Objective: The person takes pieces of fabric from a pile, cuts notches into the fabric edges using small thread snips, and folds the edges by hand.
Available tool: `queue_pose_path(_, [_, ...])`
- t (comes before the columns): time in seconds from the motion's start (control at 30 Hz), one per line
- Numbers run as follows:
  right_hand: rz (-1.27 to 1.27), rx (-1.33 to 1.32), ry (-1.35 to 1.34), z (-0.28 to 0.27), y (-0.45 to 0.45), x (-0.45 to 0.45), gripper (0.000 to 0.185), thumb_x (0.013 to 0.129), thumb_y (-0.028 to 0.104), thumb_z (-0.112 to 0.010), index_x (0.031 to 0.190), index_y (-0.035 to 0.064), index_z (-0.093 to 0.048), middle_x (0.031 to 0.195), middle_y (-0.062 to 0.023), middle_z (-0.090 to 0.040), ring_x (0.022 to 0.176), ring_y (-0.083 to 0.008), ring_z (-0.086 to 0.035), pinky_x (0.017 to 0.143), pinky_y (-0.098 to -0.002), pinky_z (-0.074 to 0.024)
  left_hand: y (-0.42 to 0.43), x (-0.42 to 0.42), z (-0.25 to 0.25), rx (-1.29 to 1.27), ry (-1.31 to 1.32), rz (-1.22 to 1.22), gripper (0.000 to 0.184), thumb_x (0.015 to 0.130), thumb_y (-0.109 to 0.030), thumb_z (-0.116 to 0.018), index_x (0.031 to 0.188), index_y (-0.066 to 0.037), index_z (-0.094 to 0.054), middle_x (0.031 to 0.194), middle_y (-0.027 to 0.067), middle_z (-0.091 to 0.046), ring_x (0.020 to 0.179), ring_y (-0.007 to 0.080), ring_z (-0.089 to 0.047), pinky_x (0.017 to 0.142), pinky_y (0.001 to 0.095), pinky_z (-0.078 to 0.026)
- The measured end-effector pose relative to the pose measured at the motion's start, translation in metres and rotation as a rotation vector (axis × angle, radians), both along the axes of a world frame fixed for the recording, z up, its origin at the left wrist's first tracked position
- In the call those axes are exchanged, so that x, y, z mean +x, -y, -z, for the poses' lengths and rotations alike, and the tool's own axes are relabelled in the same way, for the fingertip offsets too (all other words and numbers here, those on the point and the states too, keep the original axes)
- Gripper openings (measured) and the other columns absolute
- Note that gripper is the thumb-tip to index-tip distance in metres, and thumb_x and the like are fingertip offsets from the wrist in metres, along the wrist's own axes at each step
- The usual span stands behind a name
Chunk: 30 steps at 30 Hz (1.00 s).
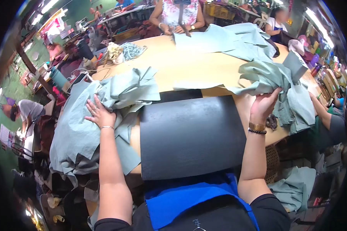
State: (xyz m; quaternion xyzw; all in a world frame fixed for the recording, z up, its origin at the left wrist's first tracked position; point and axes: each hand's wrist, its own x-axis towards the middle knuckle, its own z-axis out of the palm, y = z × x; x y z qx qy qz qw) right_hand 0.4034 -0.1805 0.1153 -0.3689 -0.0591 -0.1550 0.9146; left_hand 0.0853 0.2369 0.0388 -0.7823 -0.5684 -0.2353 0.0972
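My left hand lay open on the green cloth, maybe to steady it; my right hand touched another pile, grip unclear.

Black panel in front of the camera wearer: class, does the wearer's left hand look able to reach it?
Probably yes: the left hand rests on the pale green cloth beside the black panel, and only soft folds seem to lie between them.

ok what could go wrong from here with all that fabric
The pale green fabric pile under the left hand drapes past the near edge of the table, so it might slide off. The right hand touches a bunched cloth, which could crease or drag nearby pieces if pulled.
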Motion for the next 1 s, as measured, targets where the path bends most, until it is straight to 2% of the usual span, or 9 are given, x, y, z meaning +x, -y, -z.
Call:
queue_pose_path(0.17, [-0.208, -0.547, 0.429, 0.06, -0.02, -0.061, 0.037, 0.105, 0.035, -0.048, 0.12, 0.0019, -0.057, 0.106, -0.0044, -0.061, 0.091, -0.011, -0.057, 0.079, -0.0271, -0.0484, 0.1, 0.021, -0.018, 0.07, 0.245, 0.729, 0.122, 0.071, -0.058, -0.079, 0.159, -0.015, -0.006, 0.163, 0.0244, -0.009, 0.151, 0.0408, -0.009, 0.115, 0.065, -0.014])
queue_pose_path(0.2, [-0.64, -0.264, 0.363, 0.055, -0.024, -0.091, 0.025, 0.099, 0.022, -0.056, 0.115, 0.0024, -0.058, 0.103, -0.0048, -0.062, 0.09, -0.0137, -0.06, 0.077, -0.0307, -0.0508, 0.126, 0.023, -0.014, -0.276, 0.382, 0.88, 0.118, 0.075, -0.062, -0.074, 0.159, -0.015, -0.006, 0.162, 0.0242, -0.014, 0.149, 0.0397, -0.015, 0.116, 0.0587, -0.019])
queue_pose_path(0.27, [-0.63, -0.973, 0.898, 0.039, -0.028, -0.134, 0.024, 0.087, 0.008, -0.065, 0.11, 0.0049, -0.061, 0.103, -0.0105, -0.063, 0.097, -0.0252, -0.063, 0.086, -0.0377, -0.0502, 0.184, 0.018, -0.013, -1.29, 0.87, 0.958, 0.102, 0.089, -0.067, -0.056, 0.159, -0.013, -0.005, 0.158, 0.0219, -0.026, 0.142, 0.0343, -0.035, 0.115, 0.0419, -0.031])
queue_pose_path(0.3, [-0.921, -0.994, 0.906, 0.063, -0.033, -0.149, 0.029, 0.083, 0.014, -0.072, 0.109, 0.0066, -0.06, 0.107, -0.0119, -0.062, 0.1, -0.0296, -0.062, 0.089, -0.0393, -0.0491, 0.201, 0.017, -0.001, -1.616, 1.088, 0.917, 0.092, 0.095, -0.067, -0.043, 0.159, -0.014, -0.004, 0.158, 0.0204, -0.027, 0.136, 0.0296, -0.042, 0.112, 0.0396, -0.035])
queue_pose_path(0.33, [-1.029, -1.084, 0.989, 0.054, -0.029, -0.168, 0.032, 0.082, 0.019, -0.075, 0.108, 0.0089, -0.061, 0.109, -0.0114, -0.063, 0.101, -0.0316, -0.061, 0.09, -0.0405, -0.0491, 0.202, 0.017, 0.013, -1.83, 1.225, 0.802, 0.079, 0.102, -0.048, -0.049, 0.159, -0.011, -0.009, 0.15, 0.0181, -0.04, 0.127, 0.024, -0.05, 0.108, 0.0369, -0.038])
queue_pose_path(0.43, [-1.197, -1.16, 0.904, 0.039, -0.012, -0.186, 0.037, 0.08, 0.022, -0.08, 0.109, 0.0076, -0.064, 0.114, -0.0113, -0.065, 0.107, -0.0296, -0.062, 0.094, -0.036, -0.0494, 0.211, 0.009, 0.012, -1.592, 1.016, 0.839, 0.067, 0.096, -0.01, -0.064, 0.152, -0.001, -0.028, 0.124, 0.0068, -0.06, 0.113, 0.0127, -0.056, 0.102, 0.0279, -0.043])
queue_pose_path(0.63, [-0.185, -1.279, 0.7, 0.052, -0.011, -0.096, 0.039, 0.083, 0.026, -0.076, 0.114, 0.0046, -0.066, 0.128, -0.0212, -0.06, 0.114, -0.0373, -0.059, 0.099, -0.0427, -0.0453, 0.218, 0.007, 0.016, -1.465, 0.953, 0.914, 0.04, 0.092, -0.011, -0.069, 0.129, 0.001, -0.059, 0.114, 0.0065, -0.064, 0.103, 0.0122, -0.06, 0.097, 0.027, -0.045])
queue_pose_path(0.73, [-0.266, -1.475, 0.431, 0.083, -0.016, -0.048, 0.04, 0.087, 0.03, -0.073, 0.114, 0.003, -0.066, 0.117, -0.0201, -0.065, 0.103, -0.0367, -0.063, 0.092, -0.0425, -0.0483, 0.224, 0.005, 0.021, -1.224, 0.818, 0.997, 0.031, 0.09, -0.012, -0.072, 0.118, 0.0, -0.065, 0.108, 0.0046, -0.065, 0.103, 0.0123, -0.059, 0.095, 0.0263, -0.045])
queue_pose_path(1.0, [-0.328, -1.082, 0.54, 0.015, 0.033, -0.067, 0.008, 0.096, 0.012, -0.064, 0.099, 0.004, -0.063, 0.074, -0.0016, -0.062, 0.069, -0.0044, -0.051, 0.062, -0.0216, -0.0428, 0.186, -0.029, -0.022, -0.686, 1.062, 0.962, 0.028, 0.09, 0.0, -0.07, 0.116, -0.006, -0.063, 0.092, -0.0033, -0.06, 0.08, 0.0047, -0.054, 0.075, 0.0188, -0.045])
